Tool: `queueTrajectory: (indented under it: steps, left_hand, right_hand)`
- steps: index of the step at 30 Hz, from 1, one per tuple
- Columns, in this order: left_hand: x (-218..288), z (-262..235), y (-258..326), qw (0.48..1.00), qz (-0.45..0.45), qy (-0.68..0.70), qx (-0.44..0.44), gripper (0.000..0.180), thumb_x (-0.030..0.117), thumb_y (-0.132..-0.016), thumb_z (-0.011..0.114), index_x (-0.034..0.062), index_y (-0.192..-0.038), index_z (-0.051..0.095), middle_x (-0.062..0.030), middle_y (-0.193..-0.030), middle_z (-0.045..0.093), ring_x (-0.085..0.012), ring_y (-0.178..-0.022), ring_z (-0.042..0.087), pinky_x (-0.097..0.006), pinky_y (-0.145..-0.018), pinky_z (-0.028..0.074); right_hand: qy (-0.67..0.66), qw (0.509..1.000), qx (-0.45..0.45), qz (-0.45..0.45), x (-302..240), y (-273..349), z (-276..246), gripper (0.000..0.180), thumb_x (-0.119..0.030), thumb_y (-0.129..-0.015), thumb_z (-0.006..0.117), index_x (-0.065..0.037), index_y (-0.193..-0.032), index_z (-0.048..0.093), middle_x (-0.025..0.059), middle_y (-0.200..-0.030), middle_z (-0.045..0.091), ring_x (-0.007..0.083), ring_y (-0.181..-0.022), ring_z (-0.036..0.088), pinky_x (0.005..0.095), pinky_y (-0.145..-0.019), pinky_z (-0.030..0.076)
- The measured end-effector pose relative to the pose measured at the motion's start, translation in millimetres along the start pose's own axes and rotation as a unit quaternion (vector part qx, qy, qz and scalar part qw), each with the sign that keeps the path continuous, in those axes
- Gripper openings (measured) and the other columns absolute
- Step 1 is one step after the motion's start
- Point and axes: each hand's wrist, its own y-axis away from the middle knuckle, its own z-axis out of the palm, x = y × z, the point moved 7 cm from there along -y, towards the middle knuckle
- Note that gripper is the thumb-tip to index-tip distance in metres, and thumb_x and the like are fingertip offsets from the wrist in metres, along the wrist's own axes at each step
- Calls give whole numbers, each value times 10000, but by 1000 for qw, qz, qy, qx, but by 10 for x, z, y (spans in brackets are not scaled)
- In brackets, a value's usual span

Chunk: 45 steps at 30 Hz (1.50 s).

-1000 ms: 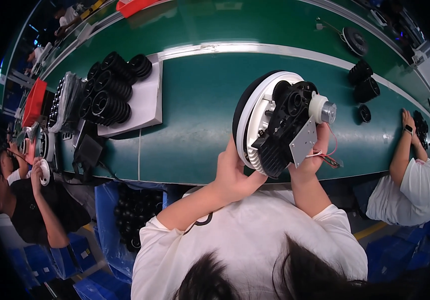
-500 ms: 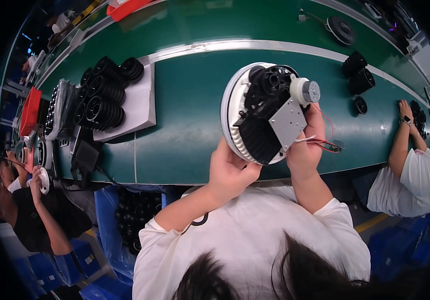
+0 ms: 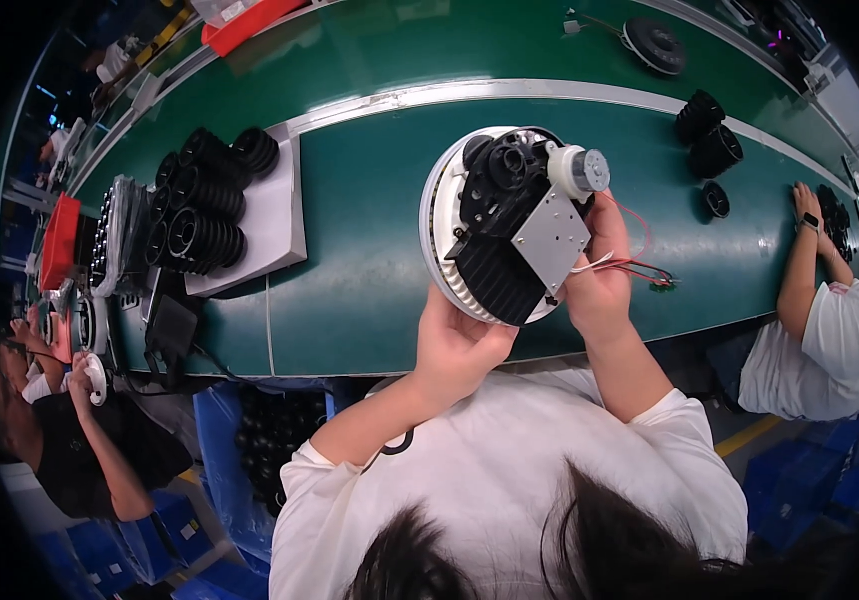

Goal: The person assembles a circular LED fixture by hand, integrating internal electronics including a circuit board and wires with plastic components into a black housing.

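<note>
Between both hands I hold a round white motor assembly [image 3: 443,225] above the green bench. Black plastic parts, a ribbed black block [image 3: 498,279] and a square metal plate [image 3: 552,240] cover its upper face. A small silver-ended motor [image 3: 586,171] sticks out at its upper right. My left hand [image 3: 458,342] grips the lower left rim, its thumb near the bottom edge. My right hand [image 3: 602,270] holds the right side, with its fingers partly hidden behind the assembly. Thin red, white and black wires [image 3: 635,266] trail out past the right hand.
Black ribbed rings [image 3: 205,238] stand on a white box [image 3: 285,235] at left, near a black adapter [image 3: 171,325]. More black rings [image 3: 716,150] stand at right. A dark disc [image 3: 654,45] lies on the far green strip. Co-workers [image 3: 815,340] sit at both sides. A blue bin [image 3: 212,440] holds black parts.
The assembly has shifted slightly left in my view, with both hands still around it. At left, the co-worker's hand with a white part has moved a little.
</note>
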Motion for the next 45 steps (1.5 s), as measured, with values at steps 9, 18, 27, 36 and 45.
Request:
queueTrajectory:
  steps: [9, 18, 27, 36, 45]
  left_hand:
    - [146, -321, -108, 987, -146, 8, -73, 845, 519, -648, 624, -46, -1212, 346, -100, -1108, 488, -156, -989, 488, -269, -804, 408]
    - [212, -313, -139, 985, -157, -55, -34, 625, 212, -695, 655, -47, -1184, 366, -118, -1065, 512, -164, -965, 504, -271, -814, 406]
    - [41, -136, 53, 946, -164, 275, -37, 498, 348, -798, 486, 2, -1152, 432, -113, -1061, 551, -205, -954, 554, -329, -806, 452]
    - [-95, -124, 115, 972, -195, 126, 28, 432, 320, -805, 476, 17, -1113, 468, -93, -1039, 560, -204, -948, 555, -337, -831, 441]
    - [89, -132, 81, 975, -192, 108, 33, 526, 236, -778, 542, -13, -1201, 352, -102, -1110, 490, -176, -1020, 492, -286, -861, 400]
  right_hand:
    - [140, 956, -258, 3, -124, -65, 17, 517, -162, -629, 664, -32, -1101, 496, 206, -1259, 372, 289, -1131, 421, 344, -902, 376]
    - [30, 968, -232, 88, -21, 66, 130, 770, -203, -650, 674, -29, -1291, 284, 176, -1337, 266, 278, -1209, 330, 381, -982, 279]
    - [-292, 906, -94, 290, 319, 341, 123, 521, -195, -824, 453, -49, -1288, 266, 90, -1255, 397, 179, -1130, 401, 304, -942, 309]
    - [-252, 903, -162, 308, 386, 281, 202, 453, -200, -833, 447, -44, -1245, 341, 82, -1188, 455, 174, -1063, 452, 293, -896, 352]
    - [-114, 927, -134, 331, 486, 244, 43, 308, -188, -859, 433, -31, -1116, 498, 74, -1037, 552, 155, -908, 537, 269, -784, 435]
